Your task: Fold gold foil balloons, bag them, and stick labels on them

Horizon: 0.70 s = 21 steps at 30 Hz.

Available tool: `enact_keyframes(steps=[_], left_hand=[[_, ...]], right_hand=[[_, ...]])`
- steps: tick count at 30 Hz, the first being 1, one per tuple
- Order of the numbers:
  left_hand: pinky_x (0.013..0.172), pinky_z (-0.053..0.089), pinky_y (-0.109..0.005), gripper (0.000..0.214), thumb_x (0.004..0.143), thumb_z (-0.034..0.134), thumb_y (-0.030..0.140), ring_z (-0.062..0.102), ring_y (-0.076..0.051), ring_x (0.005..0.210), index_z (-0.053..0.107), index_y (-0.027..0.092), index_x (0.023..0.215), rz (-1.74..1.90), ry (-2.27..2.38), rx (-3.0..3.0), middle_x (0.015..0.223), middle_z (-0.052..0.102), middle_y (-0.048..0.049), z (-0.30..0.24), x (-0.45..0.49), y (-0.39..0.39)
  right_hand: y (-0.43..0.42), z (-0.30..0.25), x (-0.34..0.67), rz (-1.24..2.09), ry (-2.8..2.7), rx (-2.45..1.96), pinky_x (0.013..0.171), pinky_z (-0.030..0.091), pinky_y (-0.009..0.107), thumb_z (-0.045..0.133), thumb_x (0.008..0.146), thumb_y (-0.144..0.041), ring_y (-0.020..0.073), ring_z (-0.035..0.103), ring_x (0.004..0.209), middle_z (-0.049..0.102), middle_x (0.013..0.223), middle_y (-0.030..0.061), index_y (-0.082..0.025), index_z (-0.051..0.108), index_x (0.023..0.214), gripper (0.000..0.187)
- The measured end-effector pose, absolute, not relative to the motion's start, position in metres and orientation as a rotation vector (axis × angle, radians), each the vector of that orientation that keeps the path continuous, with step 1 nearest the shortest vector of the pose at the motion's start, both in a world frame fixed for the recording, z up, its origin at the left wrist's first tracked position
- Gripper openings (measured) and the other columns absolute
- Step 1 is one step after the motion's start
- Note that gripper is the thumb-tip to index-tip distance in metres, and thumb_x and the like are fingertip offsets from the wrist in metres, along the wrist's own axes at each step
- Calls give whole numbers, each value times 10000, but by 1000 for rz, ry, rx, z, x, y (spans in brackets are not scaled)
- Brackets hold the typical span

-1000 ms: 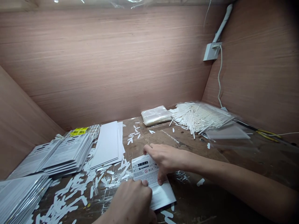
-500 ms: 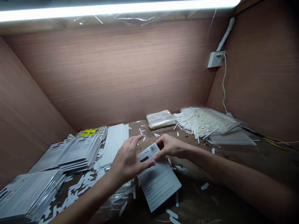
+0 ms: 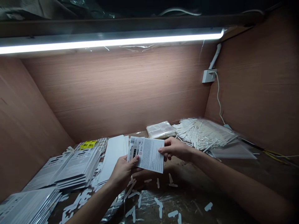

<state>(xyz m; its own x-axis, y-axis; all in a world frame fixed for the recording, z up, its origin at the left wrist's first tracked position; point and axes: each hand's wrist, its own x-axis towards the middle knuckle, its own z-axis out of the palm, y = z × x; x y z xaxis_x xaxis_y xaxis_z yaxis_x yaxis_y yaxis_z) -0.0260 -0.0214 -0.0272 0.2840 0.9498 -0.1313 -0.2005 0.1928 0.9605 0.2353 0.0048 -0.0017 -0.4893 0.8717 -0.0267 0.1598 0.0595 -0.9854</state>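
L hand (image 3: 123, 172) pinches the card's left edge, thumb on the front. R hand (image 3: 174, 148) pinches the right edge w/ fingers bent over it. The printed card (image 3: 147, 154) is held up btwn the 2 hands, text side facing the camera, above the tabletop (image 3: 235, 183) & not touching it. Left of it: stacks of cards (image 3: 77, 165) w/ a yellow label (image 3: 88, 145) behind them, then a pile of white sheets (image 3: 113, 157) just beside. Further back: a clear bag bundle (image 3: 160, 130) & a heap of white sticks (image 3: 203, 134). White paper scraps (image 3: 158, 207) lie on clear plastic in front. Above: a strip light (image 3: 112, 42) & a wall socket (image 3: 209, 76) w/ white cable.
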Motion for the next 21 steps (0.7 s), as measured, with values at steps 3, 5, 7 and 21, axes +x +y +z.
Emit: enact_keyframes(steps=[3,5,7,21], left_hand=[[819,638,-321,237,883,779,235,766,-234,892,715,67,1036,1084,1003,958,1004,783,-157,-26,-24,-22],[800,644,-328,271,837,826,240,769,-245,879,729,76,1029,1107,1027,932,1006,787,-160,-27,-23,-22],[801,640,-343,328,797,864,280,766,-260,886,741,83,1029,1082,995,957,1010,788,-161,-24,-24,-22],[638,532,-279,178,723,701,249,680,-196,659,767,132,841,1071,1117,1476,703,731,-40,12,-55,-11]], right_hand=[[1,-14,220,1420,-1712,-1038,450,434,219,626,894,-619,119,599,507,661,653,40,-124,652,811,503],[-2,-23,209,1349,-1740,-1047,398,390,230,545,919,-684,125,562,451,632,617,38,-133,623,777,575],[-4,-29,205,1234,-1764,-1064,384,336,228,518,928,-706,113,511,433,576,581,20,-148,581,716,600],[-5,-23,211,1019,-1955,-1035,452,280,230,488,984,-636,100,417,528,485,631,4,-174,503,691,547]])
